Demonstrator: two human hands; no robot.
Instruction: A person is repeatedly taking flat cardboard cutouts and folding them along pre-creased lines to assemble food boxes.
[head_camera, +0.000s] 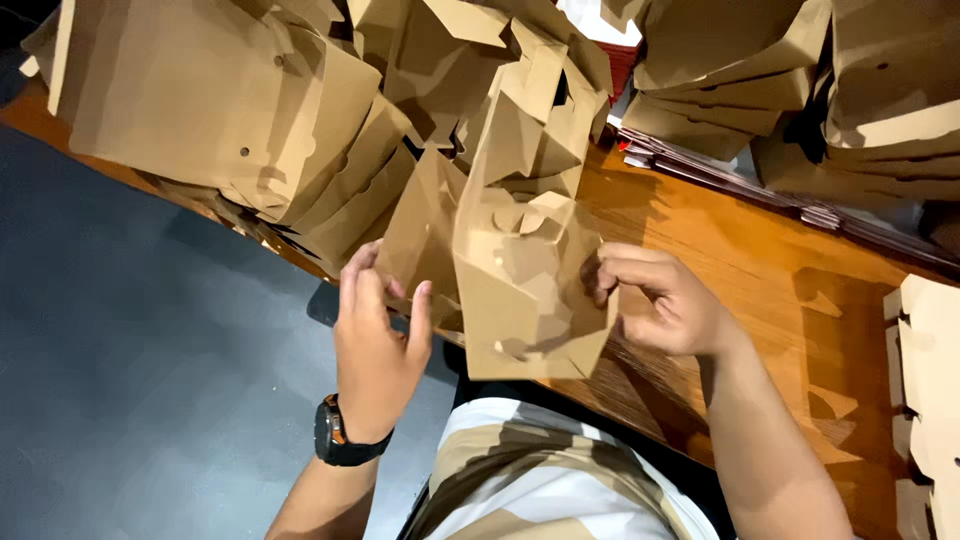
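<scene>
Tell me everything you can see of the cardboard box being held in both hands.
The cardboard box is plain brown card, partly folded, its flaps loose and its open top facing the camera. Small round holes and curved cut-outs mark its panels. It is held above the edge of the wooden table. The left hand touches its left flap; the right hand pinches its right wall. Folded boxes pile up behind it.

Far across the brown wooden table (760, 250), heaps of folded brown cardboard boxes (260, 120) wall off the whole back edge from left to right. A half-folded brown cardboard box (525, 270) stands between the left hand (375, 350) and right hand (655, 300), filling the near middle. Bare tabletop lies open right of the right hand, up to the flat pale cardboard blanks (930, 380) at the right edge. The grey floor (130, 330) on the left is open.
</scene>
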